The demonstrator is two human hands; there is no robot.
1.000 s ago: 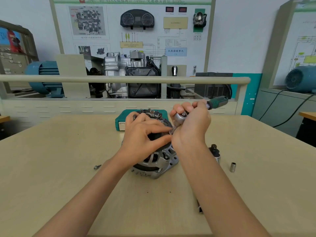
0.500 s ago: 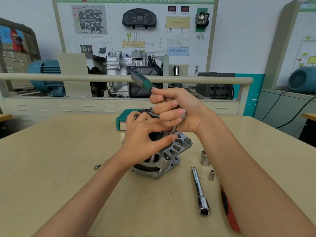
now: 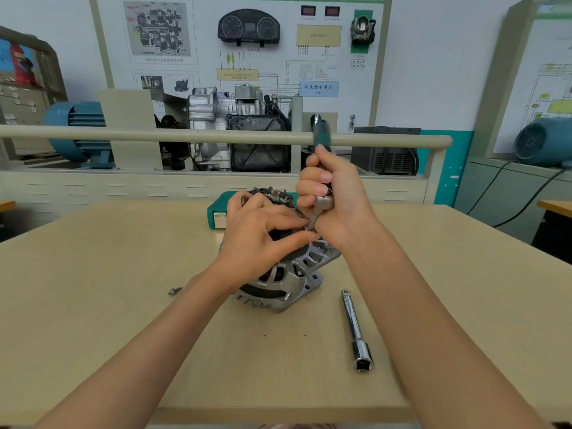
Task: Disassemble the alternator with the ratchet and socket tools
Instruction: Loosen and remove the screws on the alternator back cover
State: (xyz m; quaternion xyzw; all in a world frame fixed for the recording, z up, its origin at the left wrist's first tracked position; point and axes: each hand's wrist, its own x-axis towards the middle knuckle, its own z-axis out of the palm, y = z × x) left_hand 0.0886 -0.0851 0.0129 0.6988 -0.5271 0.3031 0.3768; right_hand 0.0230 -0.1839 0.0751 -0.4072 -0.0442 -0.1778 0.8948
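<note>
A grey alternator (image 3: 288, 280) stands tilted on the wooden table (image 3: 93, 320). My left hand (image 3: 257, 236) lies over its top, thumb and forefinger pinching the small socket (image 3: 310, 225) under the ratchet head. My right hand (image 3: 332, 193) grips the ratchet (image 3: 322, 168), whose green handle points up and away from me. The alternator's top face is mostly hidden under both hands.
A chrome extension bar (image 3: 354, 329) lies on the table to the right of the alternator. A loose bolt (image 3: 174, 291) lies to the left. A green tool case (image 3: 218, 212) sits behind the alternator. A rail (image 3: 154, 134) and training equipment stand beyond the table's far edge.
The ratchet handle swung from the right, over to the upper left, and now points nearly straight up. My left hand stayed on the alternator and socket.
</note>
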